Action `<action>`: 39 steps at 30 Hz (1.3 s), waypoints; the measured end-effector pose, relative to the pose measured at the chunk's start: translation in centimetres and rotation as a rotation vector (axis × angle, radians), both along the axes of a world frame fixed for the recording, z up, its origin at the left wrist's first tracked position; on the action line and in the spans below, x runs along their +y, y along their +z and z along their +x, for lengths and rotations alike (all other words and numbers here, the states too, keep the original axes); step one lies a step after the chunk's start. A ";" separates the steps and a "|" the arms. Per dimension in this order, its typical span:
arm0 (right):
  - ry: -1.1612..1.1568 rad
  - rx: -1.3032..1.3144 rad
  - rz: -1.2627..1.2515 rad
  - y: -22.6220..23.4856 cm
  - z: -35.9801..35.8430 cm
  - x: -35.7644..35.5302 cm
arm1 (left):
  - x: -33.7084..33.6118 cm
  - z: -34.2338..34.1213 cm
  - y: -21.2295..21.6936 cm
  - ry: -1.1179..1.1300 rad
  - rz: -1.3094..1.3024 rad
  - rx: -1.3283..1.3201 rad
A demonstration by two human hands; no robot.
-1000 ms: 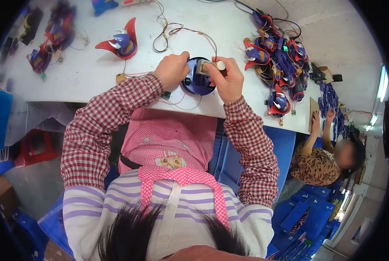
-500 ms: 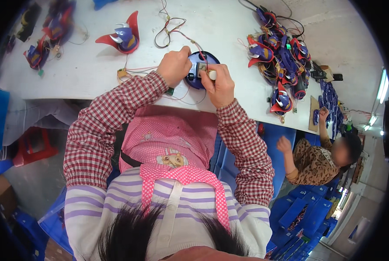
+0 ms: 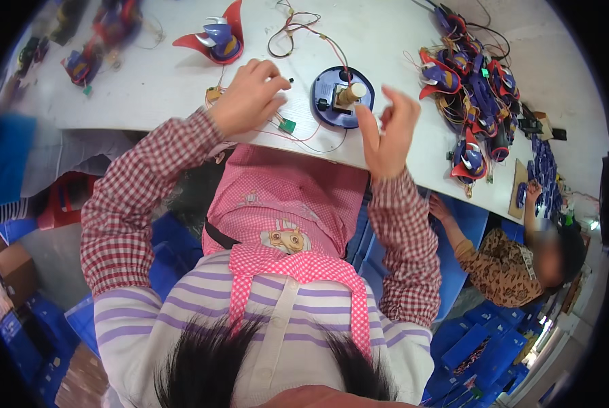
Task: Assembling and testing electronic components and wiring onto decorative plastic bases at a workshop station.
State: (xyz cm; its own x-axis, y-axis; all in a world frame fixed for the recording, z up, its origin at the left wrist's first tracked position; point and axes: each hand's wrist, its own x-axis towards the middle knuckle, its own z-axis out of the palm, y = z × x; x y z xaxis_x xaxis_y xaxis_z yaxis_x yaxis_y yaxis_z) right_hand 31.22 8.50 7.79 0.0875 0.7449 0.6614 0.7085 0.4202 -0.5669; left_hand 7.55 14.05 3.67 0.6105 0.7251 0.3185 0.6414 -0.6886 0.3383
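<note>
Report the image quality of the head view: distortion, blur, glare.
Head view: strong fisheye, the white table edge bows and a black vignette rings the frame; the blue round toy base and both hands, left hand and right hand, are sharp; the far left rim smears blue; a co-worker's face is blurred; glare only from lamps at lower right.

Base part: a round dark-blue plastic disc (image 3: 334,103), lying flat on the white table near its front edge, open side up.
Fitting: a small tan cylinder with a white cap (image 3: 351,93) stands on the disc, tilted.
Wiring: thin red wires (image 3: 303,30) run from the disc, looping away behind it.
Circuit board: a small green board (image 3: 287,125) lies left of the disc.
</note>
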 end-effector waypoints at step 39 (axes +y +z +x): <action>0.568 0.930 -1.113 -3.0 -6.8 2.5 | -0.2 -10.9 -2.6 0.197 0.055 -0.006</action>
